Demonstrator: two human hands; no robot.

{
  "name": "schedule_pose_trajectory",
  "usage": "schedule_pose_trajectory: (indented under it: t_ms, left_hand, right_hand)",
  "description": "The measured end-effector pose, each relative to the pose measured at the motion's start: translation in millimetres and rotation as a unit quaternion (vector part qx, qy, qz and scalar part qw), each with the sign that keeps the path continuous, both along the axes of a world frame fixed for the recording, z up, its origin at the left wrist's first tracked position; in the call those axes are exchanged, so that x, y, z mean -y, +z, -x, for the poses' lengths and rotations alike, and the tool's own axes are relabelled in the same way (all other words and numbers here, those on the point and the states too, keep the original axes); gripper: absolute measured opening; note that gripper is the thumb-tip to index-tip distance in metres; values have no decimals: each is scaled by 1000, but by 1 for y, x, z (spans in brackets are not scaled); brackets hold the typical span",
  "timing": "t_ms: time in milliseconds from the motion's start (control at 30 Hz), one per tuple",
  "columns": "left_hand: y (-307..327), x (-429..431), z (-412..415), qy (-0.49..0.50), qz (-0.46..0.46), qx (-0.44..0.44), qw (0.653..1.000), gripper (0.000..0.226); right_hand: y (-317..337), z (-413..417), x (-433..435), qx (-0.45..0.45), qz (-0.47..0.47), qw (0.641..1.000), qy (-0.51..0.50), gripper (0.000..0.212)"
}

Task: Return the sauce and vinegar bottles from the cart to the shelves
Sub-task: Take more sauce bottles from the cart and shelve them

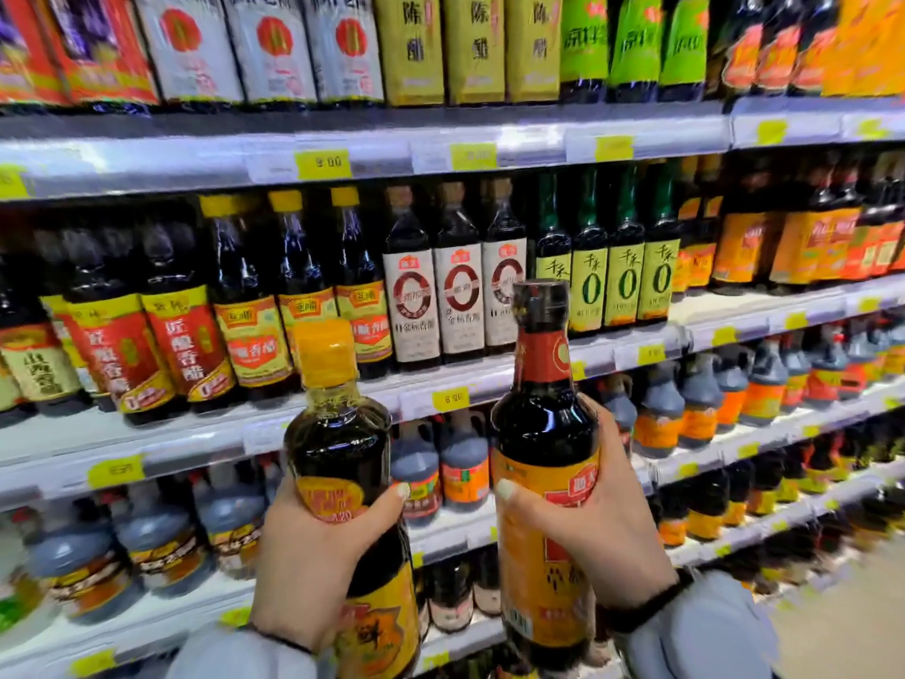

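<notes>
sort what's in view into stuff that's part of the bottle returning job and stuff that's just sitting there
Job: yellow-capped bottle in the left hand; dark-capped bottle in the right hand; the shelves.
Just there: white-label bottles, green-label bottles, grey jugs, yellow price tags.

Supermarket aisle: price-tagged shelves (372, 154) of bottles (460, 296)

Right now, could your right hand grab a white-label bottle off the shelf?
Probably not yet. The right hand grips the black-cap bottle, so its fingers are taken. The white-label bottles stand at the shelf front, just above; the hand would need emptying first.
</notes>
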State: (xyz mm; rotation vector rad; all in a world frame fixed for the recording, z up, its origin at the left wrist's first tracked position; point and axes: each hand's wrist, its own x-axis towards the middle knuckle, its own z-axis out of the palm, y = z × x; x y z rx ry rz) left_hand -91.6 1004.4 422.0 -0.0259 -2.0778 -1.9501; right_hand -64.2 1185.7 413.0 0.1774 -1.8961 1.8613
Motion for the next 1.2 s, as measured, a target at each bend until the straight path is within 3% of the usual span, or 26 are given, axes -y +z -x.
schedule_pose_trajectory:
  t_ms: [133,233,300,400,533,700,900,1100,1200]
  left_hand:
    - [-1,-59,0,27,2,5,1000,66]
    - [-2,-94,-2,17,13,0,1000,76]
    - [-4,-135,10,18,13,-7,1000,67]
    - [-2,-146,13,-6,6,-13,1000,56]
    - [-3,-156,22,-7,-27,-8,1000,65]
    - [-1,-168,42,-27,-21,-12,999,48]
    - [5,-190,69,-40,-20,-15,999,61]
    - [4,-240,81,-47,-26,-10,999,61]
    - [6,-273,85,-39,-27,-16,999,49]
  right_hand:
    - [6,2,-61,3,-19,1000,18,79]
    - [11,6,-100,11,-20,1000,17,75]
    - [9,12,-144,9,-20,1000,10,76]
    - [8,17,-152,7,-11,1000,-1,79]
    - [10,21,-162,4,-14,1000,-18,75]
    - [11,37,-176,-3,-18,1000,-25,78]
    - [10,55,-195,-16,-14,999,-37,72]
    - [5,67,-244,-19,-7,999,-47,72]
    - [5,73,-277,-26,-17,999,-43,76]
